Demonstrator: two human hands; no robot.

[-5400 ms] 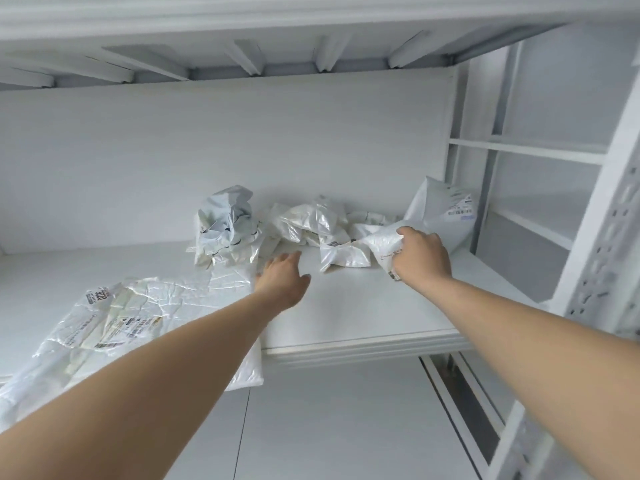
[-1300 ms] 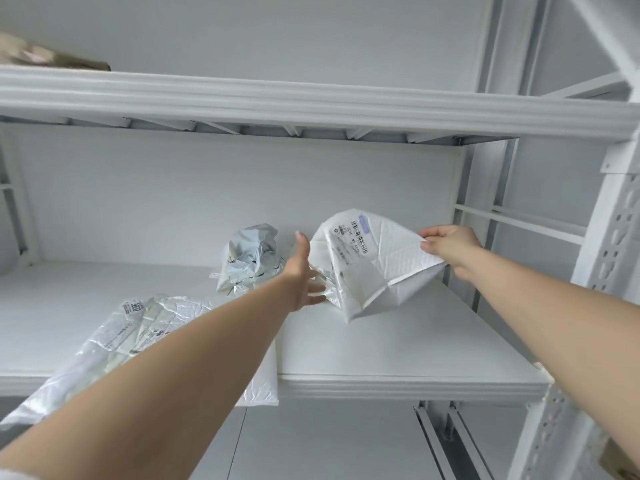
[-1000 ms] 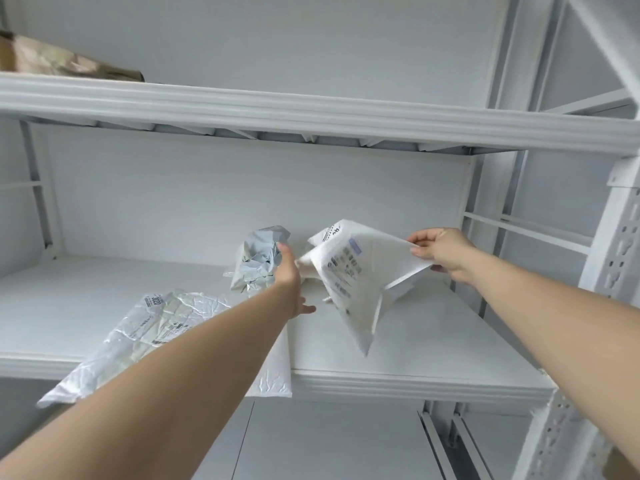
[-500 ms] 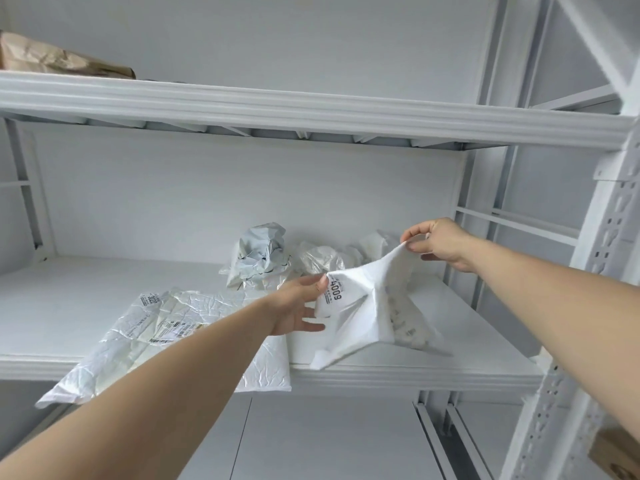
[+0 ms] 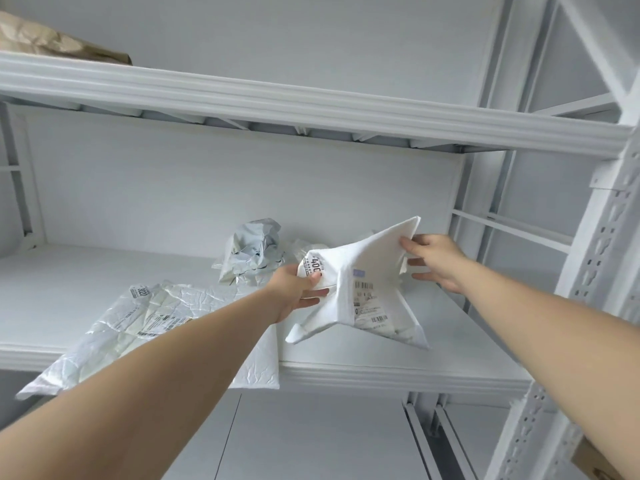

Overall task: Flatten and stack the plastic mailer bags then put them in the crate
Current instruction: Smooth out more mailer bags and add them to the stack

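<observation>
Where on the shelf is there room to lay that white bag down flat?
Two bare patches on the shelf: the left end, between the left post and the flat bags, and the front right, between the held bag and the right post. The back middle is crowded with crumpled bags.

White mailer (image 5: 367,271) lifted from pile (image 5: 254,252), left hand (image 5: 294,289) now gripping its corner, label seemingly facing camera
</observation>
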